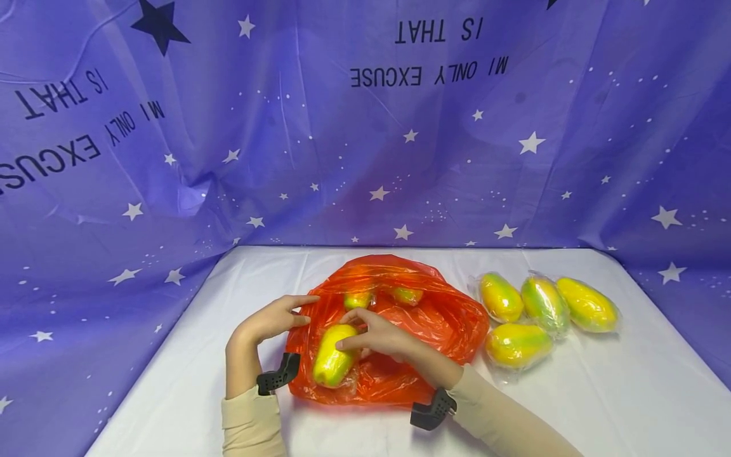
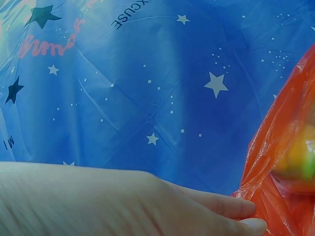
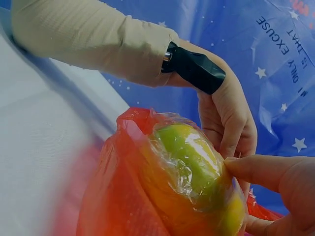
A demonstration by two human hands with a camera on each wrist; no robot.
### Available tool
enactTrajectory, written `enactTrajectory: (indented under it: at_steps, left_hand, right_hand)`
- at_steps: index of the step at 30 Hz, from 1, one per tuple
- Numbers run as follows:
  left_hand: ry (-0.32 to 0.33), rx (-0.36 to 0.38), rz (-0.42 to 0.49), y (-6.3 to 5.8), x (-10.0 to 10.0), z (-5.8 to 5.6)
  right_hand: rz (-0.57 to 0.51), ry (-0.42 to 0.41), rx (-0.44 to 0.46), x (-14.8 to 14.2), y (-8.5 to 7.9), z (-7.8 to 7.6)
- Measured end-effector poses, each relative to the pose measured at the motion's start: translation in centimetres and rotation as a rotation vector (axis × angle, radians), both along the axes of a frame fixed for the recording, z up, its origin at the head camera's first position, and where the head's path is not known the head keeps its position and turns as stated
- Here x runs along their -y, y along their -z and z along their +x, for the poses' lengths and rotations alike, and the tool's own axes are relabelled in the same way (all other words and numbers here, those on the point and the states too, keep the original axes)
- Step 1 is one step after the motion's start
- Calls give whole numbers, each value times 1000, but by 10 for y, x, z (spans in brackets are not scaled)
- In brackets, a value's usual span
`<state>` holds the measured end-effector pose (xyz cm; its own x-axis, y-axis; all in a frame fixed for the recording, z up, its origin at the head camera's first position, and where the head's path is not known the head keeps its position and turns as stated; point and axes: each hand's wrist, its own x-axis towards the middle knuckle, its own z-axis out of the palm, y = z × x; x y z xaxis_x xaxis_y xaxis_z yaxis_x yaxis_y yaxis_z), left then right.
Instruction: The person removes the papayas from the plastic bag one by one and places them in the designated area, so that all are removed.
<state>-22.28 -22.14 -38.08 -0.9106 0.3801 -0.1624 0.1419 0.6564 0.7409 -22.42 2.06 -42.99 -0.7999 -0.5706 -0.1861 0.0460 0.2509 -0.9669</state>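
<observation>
Red plastic, thin and crinkled, and what a shine on it: the bag (image 1: pixel 436 317) sits mid-surface (image 1: pixel 674 400) with its mouth gaping towards us. Over at the bag's nine o'clock, the left hand (image 1: pixel 271 320) has its thumb and a finger at the edge, probably steadying that side so the mouth doesn't sag; whether they pinch the film or merely touch it, I can't tell. And here's the right hand (image 1: pixel 379 336), reaching in from five o'clock, thumb and fingers gripping one yellow-green fruit (image 1: pixel 333 365) at the bag's eight o'clock, over the red film. It's taken near its far end, a sensible hold, I'd say, on something so plump in slippery clear wrapping. Deeper in, a near fruit (image 1: pixel 358 301) shows at eleven o'clock and a far fruit (image 1: pixel 407 296) just past twelve, both half tucked under the bag's upper fold; anything more beneath those creases is beyond me. Out at three o'clock, four wrapped fruits (image 1: pixel 545 304) lie bunched on the white cloth, three along the back and one in front, apparently grouped clear of the working hands. The right hand's other fingers are largely lost behind its fruit, the beige sleeves (image 1: pixel 251 422) are cut off at six o'clock, and in the left wrist view the fruit at three o'clock is blurred, sliced by the edge.
</observation>
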Motion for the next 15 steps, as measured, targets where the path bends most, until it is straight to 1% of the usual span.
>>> enactTrajectory:
  at_steps: [7, 15]
  left_hand:
    - [0, -13, -3, 1, 0, -1]
    - [17, -23, -7, 2, 1, -2]
  right_hand:
    - [-31, 23, 8, -9, 0, 0]
    - [-52, 8, -18, -20, -4, 4]
